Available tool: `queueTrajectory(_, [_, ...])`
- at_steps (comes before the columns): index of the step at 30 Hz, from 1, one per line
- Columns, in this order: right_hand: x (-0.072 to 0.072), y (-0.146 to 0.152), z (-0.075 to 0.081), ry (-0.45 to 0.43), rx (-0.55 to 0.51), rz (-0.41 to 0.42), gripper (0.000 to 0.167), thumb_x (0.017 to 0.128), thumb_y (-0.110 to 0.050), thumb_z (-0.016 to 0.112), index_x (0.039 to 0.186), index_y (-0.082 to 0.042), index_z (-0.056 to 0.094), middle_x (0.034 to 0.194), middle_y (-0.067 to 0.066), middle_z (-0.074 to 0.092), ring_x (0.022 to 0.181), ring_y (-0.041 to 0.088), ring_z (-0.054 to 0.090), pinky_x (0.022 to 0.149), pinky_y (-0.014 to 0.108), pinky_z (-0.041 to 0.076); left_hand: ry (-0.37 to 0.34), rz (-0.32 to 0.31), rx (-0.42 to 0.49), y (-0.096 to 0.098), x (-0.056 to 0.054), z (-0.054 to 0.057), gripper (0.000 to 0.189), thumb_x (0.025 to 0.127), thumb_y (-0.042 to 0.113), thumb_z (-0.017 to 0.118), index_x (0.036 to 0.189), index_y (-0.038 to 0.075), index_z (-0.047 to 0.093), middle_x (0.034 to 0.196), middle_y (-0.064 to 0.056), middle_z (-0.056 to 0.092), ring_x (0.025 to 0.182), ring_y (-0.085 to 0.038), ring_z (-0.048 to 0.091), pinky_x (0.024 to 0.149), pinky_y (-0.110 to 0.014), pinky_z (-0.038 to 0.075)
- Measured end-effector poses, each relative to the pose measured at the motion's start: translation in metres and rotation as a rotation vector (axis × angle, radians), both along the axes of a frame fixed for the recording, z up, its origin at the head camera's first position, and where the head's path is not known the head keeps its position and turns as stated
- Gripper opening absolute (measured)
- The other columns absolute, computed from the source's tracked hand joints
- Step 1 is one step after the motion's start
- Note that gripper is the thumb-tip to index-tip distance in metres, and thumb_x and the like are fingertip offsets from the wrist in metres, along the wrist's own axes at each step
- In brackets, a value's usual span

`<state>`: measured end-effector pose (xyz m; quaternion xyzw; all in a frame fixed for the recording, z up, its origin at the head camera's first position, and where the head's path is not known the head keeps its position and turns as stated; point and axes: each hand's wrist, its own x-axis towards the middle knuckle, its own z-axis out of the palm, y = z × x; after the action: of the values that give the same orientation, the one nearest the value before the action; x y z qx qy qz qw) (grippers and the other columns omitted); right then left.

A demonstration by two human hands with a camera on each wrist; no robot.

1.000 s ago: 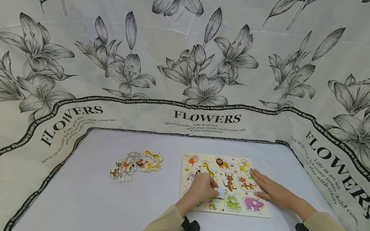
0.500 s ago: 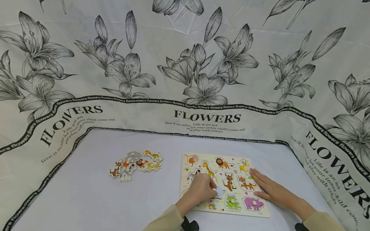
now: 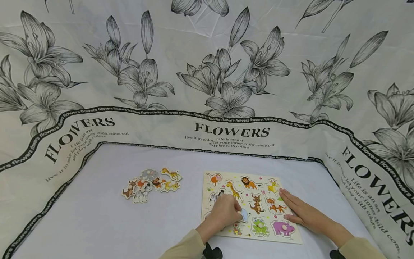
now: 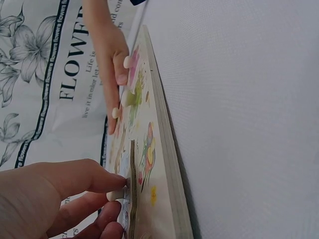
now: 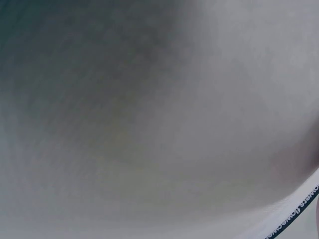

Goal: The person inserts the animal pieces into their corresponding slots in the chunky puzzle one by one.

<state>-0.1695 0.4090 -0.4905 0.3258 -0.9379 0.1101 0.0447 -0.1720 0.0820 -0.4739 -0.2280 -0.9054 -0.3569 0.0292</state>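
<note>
My left hand (image 3: 225,212) pinches the white knob (image 4: 115,195) of a light blue animal puzzle piece (image 3: 244,215) over the lower middle of a cream wooden peg puzzle board (image 3: 233,233). In the left wrist view the edge of that piece stands a little proud of the board, and much of it is hidden by fingers. My right hand (image 3: 304,213) rests along the board's right edge, fingers straight. A green frog piece (image 3: 260,227) and a purple hippo piece (image 3: 284,228) with knobs lie in the bottom row. The right wrist view is mostly blurred cloth.
Left of the board lies a loose heap of animal pieces, among them a zebra (image 3: 141,194), a giraffe (image 3: 171,175) and a grey elephant (image 3: 150,175). Behind the white table rises a flower-printed cloth (image 3: 233,133).
The light blue piece has shifted slightly left along with the fingers of my left hand. My right hand stays at the board's edge.
</note>
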Motion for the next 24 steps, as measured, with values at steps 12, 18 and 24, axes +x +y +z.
queueTrajectory(12, [0.0006, -0.0002, 0.0002, 0.004, -0.009, 0.005, 0.072, 0.093, -0.031, 0.061, 0.149, 0.000, 0.029, 0.158, 0.012, 0.025, 0.140, -0.016, -0.005, 0.104, -0.003, 0.001, -0.014, 0.004, 0.017, 0.0002, 0.0028, 0.0018, 0.007, 0.064, 0.007, 0.081, 0.068, 0.009, 0.075, 0.059, 0.005, 0.067, 0.059, 0.000, 0.050, 0.063, -0.015, 0.041])
queueTrajectory(18, [0.0007, -0.0010, 0.0013, -0.014, -0.004, -0.007, 0.071, 0.093, -0.032, 0.060, 0.149, 0.000, 0.028, 0.157, 0.013, 0.027, 0.139, -0.017, -0.007, 0.103, -0.004, 0.000, -0.016, 0.014, 0.013, 0.0009, 0.0043, 0.0023, 0.008, 0.065, 0.008, 0.081, 0.065, 0.009, 0.074, 0.057, 0.007, 0.064, 0.058, 0.001, 0.046, 0.063, -0.014, 0.040])
queueTrajectory(24, [0.0012, -0.0018, 0.0026, -0.023, -0.013, -0.010, 0.071, 0.093, -0.033, 0.060, 0.149, -0.001, 0.029, 0.157, 0.014, 0.027, 0.139, -0.018, -0.006, 0.103, -0.004, 0.000, -0.015, 0.021, 0.000, 0.0013, 0.0041, 0.0009, 0.009, 0.064, 0.009, 0.082, 0.064, 0.010, 0.073, 0.057, 0.007, 0.064, 0.060, 0.000, 0.049, 0.065, -0.016, 0.043])
